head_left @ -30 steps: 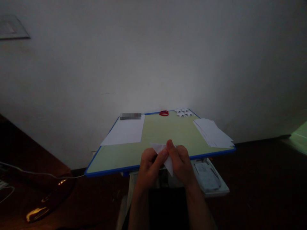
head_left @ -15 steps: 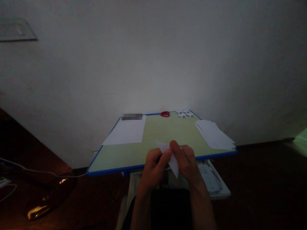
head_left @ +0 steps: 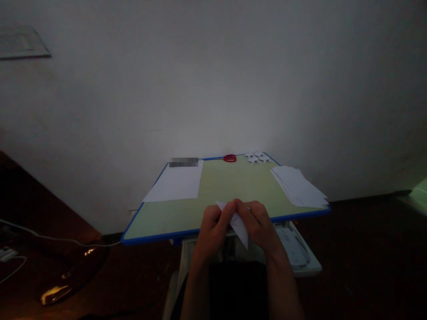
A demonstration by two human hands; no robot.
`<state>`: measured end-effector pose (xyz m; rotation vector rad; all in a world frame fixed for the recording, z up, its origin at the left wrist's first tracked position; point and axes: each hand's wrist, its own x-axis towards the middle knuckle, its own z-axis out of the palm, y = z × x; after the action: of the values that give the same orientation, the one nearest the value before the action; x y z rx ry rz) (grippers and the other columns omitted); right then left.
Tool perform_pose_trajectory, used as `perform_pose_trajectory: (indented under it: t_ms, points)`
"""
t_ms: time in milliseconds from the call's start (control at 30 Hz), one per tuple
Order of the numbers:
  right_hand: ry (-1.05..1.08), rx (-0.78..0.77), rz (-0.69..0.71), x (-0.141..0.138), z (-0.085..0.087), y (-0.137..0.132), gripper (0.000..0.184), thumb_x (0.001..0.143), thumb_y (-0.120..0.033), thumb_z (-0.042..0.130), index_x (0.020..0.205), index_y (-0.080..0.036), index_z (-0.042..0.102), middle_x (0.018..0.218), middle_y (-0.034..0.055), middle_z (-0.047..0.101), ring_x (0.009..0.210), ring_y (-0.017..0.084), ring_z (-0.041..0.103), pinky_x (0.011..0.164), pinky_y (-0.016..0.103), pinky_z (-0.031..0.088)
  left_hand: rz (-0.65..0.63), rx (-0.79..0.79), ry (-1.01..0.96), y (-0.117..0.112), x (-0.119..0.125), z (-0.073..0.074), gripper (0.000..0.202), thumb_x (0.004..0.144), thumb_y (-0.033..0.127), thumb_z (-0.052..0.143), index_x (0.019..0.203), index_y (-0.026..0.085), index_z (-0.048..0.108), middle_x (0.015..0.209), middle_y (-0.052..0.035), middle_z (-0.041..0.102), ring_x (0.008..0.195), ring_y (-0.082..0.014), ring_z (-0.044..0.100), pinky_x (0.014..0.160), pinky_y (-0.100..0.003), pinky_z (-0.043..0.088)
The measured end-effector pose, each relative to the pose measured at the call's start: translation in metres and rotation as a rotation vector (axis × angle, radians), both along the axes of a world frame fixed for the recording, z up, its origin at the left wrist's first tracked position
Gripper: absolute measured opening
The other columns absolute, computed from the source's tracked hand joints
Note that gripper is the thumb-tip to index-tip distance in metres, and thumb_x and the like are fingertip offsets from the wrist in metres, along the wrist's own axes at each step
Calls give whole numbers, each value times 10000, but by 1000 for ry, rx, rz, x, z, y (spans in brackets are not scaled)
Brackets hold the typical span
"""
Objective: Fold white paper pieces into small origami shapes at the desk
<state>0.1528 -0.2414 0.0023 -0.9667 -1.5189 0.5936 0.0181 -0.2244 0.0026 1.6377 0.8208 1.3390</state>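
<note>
A piece of folded white paper (head_left: pixel 240 229) is gripped between my two hands at the table's near edge, with one pointed end at the upper left and another hanging down. My left hand (head_left: pixel 213 224) pinches it from the left, thumb on top. From the other side my right hand (head_left: pixel 256 222) is closed on it, its thumb close against the left thumb. The fingers cover the paper's middle, so its full shape is hidden.
On the pale green, blue-edged table (head_left: pixel 230 186) lie a large white sheet (head_left: pixel 176 184), a blurred dark object (head_left: pixel 183 162), red-handled scissors (head_left: pixel 230 158), several small folded paper pieces (head_left: pixel 256 157) and a paper stack (head_left: pixel 298 186). A lower tray (head_left: pixel 310 266) juts out at right.
My right thumb has come down and in, and the two thumbs now meet over the paper. The things on the table have not moved.
</note>
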Motion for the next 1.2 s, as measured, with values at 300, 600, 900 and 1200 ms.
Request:
perform_pose_trajectory:
  t_ms: [300,600,900,1200]
  points:
    - [66,8,-54,-1,4,-2,555,1010,-537,468,558,-214,469,534,-22,466,509,123,422,511,274,351,-95,-73,-71,0,0,-1,432,899,518,656,681,145,631,606,19,483,570,-106,407,516,-218,345]
    - [-45,-86,165,2,-3,-7,622,1030,-621,393,620,-197,590,601,9,559,570,142,490,536,275,379,-152,-73,-149,4,-8,-7,461,888,445,677,570,169,490,579,46,377,541,-86,359,502,-212,307]
    - [-155,-61,382,8,0,-3,577,955,-631,544,588,-187,528,581,-36,434,562,107,400,529,247,332,-66,-30,-184,1,-17,-4,428,899,425,644,597,185,459,605,48,362,550,-94,338,500,-225,288]
    - [35,-111,309,3,1,-8,548,963,-526,555,533,-211,427,538,-40,366,535,114,368,535,279,315,-49,-32,-229,0,-11,-2,429,914,413,641,612,186,437,612,58,327,556,-90,303,504,-217,276]
